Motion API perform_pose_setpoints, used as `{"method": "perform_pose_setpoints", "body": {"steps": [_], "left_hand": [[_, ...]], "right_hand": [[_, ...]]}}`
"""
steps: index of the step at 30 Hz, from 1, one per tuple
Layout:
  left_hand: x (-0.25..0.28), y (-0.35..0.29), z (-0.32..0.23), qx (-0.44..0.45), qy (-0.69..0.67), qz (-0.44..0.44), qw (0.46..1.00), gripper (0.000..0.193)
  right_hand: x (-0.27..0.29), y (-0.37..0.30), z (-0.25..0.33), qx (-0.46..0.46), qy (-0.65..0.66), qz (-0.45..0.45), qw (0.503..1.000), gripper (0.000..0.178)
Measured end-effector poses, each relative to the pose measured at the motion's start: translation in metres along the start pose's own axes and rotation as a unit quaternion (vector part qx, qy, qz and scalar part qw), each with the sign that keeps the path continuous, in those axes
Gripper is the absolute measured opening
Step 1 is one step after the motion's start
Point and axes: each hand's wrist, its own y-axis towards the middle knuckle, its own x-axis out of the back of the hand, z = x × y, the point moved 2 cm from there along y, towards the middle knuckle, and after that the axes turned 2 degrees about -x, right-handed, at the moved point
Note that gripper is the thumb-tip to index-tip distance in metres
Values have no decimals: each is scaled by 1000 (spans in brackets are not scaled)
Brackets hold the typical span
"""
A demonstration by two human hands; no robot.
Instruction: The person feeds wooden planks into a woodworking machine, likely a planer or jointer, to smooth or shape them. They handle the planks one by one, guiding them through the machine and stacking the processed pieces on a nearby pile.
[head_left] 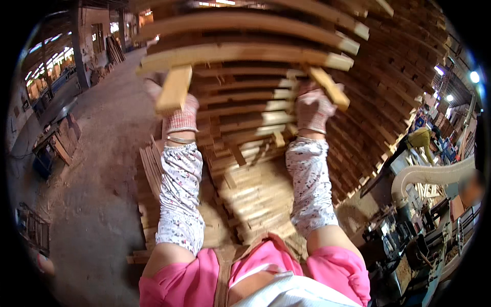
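My left hand (180,113), in a knitted work glove, grips a short pale wooden block (174,88) held upright against the stack. My right hand (313,108), also gloved, grips another short wooden block (328,87), tilted to the right. Both blocks sit just under a long pale wooden slat (245,54) that lies across the top of a tall stack of slats (245,102). Patterned white sleeves cover both forearms, and pink short sleeves show at the lower edge.
Loose slats and offcuts (255,199) lie in a low pile below my arms. A high wall of stacked timber (399,87) curves along the right. A woodworking machine with a white ribbed duct (434,176) stands at the right. Bare concrete floor (97,169) stretches left, with scrap wood (61,143).
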Motion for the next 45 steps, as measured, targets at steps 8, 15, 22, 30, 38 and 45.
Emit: {"method": "perform_pose_setpoints", "body": {"steps": [8, 15, 22, 30, 38, 45], "left_hand": [[133, -82, 122, 287, 205, -29, 935, 56], [299, -271, 58, 457, 382, -5, 803, 56], [398, -471, -125, 595, 486, 40, 639, 56], [415, -601, -246, 648, 514, 97, 553, 56], [390, -629, -226, 673, 463, 187, 546, 55], [337, -634, -137, 693, 365, 294, 548, 55]], "right_hand": [[70, 2, -31, -214, 162, 165, 949, 64], [79, -107, 40, -169, 100, 38, 980, 70], [73, -342, 243, -145, -226, -161, 950, 72], [-29, -501, 511, -62, -588, -209, 779, 73], [5, -566, 514, -104, -584, -280, 755, 75], [139, -619, 389, -136, -322, -466, 813, 77]]}}
